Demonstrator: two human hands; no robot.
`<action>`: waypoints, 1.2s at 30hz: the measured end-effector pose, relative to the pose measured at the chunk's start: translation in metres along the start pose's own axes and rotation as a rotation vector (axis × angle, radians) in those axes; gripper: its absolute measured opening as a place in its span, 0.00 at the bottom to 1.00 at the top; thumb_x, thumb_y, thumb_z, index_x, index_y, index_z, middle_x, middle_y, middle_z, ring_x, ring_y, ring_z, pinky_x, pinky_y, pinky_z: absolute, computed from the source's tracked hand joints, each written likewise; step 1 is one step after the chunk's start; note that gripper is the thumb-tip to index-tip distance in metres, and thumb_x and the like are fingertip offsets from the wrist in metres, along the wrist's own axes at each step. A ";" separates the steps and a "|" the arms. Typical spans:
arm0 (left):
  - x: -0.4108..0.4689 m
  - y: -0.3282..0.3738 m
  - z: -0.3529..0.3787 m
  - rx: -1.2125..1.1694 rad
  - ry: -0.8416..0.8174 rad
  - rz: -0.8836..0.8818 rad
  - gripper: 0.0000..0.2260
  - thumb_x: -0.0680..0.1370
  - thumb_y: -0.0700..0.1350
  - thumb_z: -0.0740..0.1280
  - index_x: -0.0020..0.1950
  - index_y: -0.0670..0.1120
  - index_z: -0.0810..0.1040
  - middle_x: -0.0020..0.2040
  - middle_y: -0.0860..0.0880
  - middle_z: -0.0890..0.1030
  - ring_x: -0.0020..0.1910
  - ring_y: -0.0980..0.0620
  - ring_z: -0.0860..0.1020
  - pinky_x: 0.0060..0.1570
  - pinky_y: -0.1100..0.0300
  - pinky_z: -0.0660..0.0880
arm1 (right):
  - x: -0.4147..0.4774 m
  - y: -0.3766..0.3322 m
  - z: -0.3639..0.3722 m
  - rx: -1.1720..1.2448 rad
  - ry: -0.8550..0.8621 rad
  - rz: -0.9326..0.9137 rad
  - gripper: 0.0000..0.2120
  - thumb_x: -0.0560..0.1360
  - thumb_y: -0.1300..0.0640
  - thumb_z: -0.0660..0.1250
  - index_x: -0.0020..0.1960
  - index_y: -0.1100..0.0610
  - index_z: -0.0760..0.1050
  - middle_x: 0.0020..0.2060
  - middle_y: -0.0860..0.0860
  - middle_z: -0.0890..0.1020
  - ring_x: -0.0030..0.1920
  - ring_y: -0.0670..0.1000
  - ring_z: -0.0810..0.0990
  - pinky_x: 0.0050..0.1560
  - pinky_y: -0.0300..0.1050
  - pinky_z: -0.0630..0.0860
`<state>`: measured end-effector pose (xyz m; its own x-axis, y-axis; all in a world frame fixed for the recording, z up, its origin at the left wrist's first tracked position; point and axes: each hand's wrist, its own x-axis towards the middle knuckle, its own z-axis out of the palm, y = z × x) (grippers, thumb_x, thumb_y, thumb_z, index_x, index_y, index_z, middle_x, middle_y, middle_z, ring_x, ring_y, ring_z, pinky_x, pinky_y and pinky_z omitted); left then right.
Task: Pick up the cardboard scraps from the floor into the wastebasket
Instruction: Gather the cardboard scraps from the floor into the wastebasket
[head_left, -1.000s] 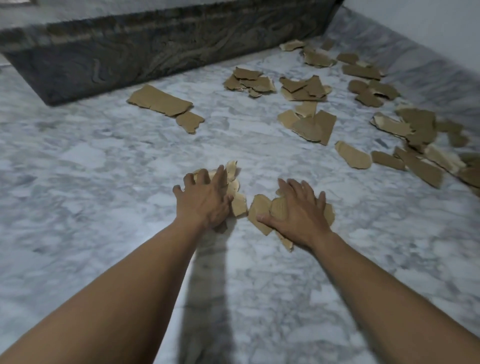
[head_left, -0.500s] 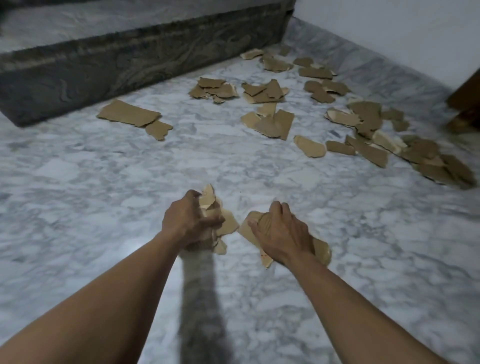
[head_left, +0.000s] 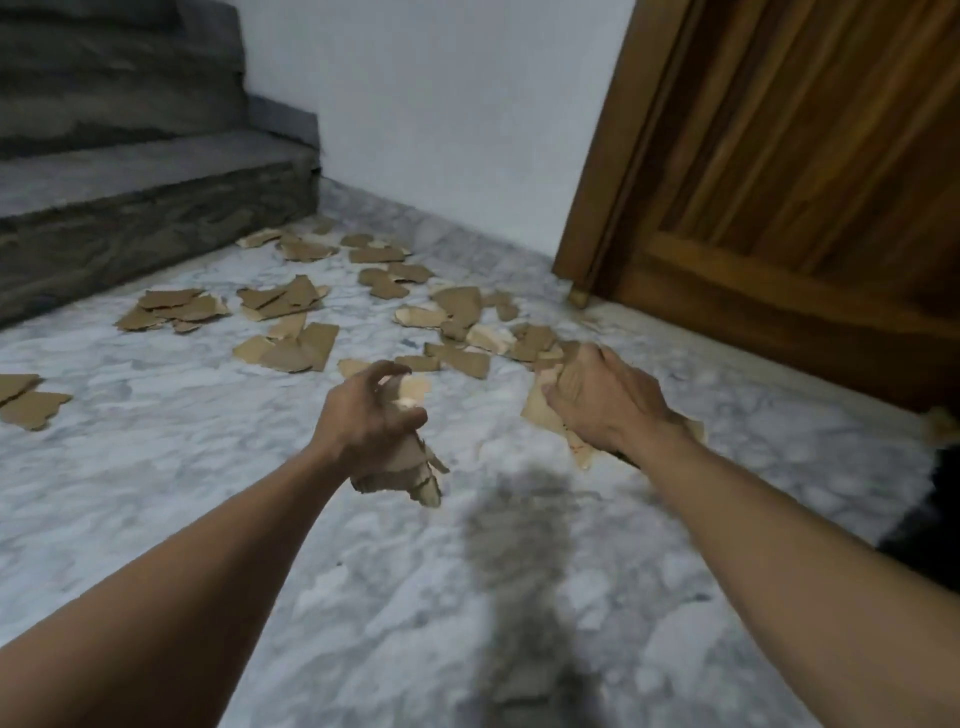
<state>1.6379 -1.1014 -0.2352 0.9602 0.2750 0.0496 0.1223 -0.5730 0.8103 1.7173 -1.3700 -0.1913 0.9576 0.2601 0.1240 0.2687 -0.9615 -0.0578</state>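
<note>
My left hand (head_left: 366, 421) is closed around a bunch of brown cardboard scraps (head_left: 410, 467), held above the marble floor. My right hand (head_left: 602, 400) grips another bunch of scraps (head_left: 540, 410), also lifted off the floor. Several more torn cardboard scraps (head_left: 291, 348) lie scattered on the floor beyond my hands, toward the steps and the wall. A dark object (head_left: 930, 514) at the right edge, with a bit of cardboard above it, may be the wastebasket; it is mostly cut off.
Dark stone steps (head_left: 130, 223) rise at the back left. A wooden door (head_left: 789, 171) stands at the right behind a white wall (head_left: 441, 104). Two scraps (head_left: 26, 400) lie at the far left. Bare marble floor (head_left: 363, 597) stretches below my arms.
Both hands closed on scraps and lifted them off the floor. The view swung right and up, bringing the door and the dark object into sight; my hands moved apart to the right.
</note>
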 end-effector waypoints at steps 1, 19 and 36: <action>0.003 0.031 0.013 -0.014 -0.013 0.047 0.27 0.66 0.56 0.73 0.65 0.55 0.78 0.55 0.46 0.82 0.49 0.44 0.81 0.48 0.54 0.79 | -0.004 0.025 -0.021 -0.015 0.032 0.036 0.30 0.78 0.32 0.58 0.67 0.55 0.64 0.68 0.55 0.72 0.62 0.62 0.75 0.51 0.53 0.69; -0.075 0.455 0.376 0.017 -0.436 0.680 0.24 0.77 0.59 0.68 0.68 0.48 0.75 0.56 0.46 0.80 0.49 0.51 0.76 0.40 0.62 0.72 | -0.189 0.426 -0.154 0.122 0.355 0.750 0.36 0.72 0.27 0.63 0.68 0.51 0.62 0.63 0.56 0.74 0.60 0.62 0.77 0.56 0.54 0.74; -0.085 0.375 0.436 0.110 -0.684 0.239 0.34 0.81 0.44 0.61 0.82 0.56 0.48 0.70 0.44 0.72 0.60 0.36 0.78 0.54 0.46 0.80 | -0.301 0.492 -0.102 0.468 0.175 0.964 0.23 0.82 0.45 0.60 0.74 0.52 0.68 0.65 0.59 0.75 0.60 0.60 0.77 0.58 0.54 0.76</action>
<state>1.7121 -1.6760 -0.1902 0.9015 -0.3901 -0.1872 -0.1198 -0.6409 0.7582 1.5511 -1.9305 -0.1562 0.7686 -0.6386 -0.0383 -0.5402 -0.6157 -0.5737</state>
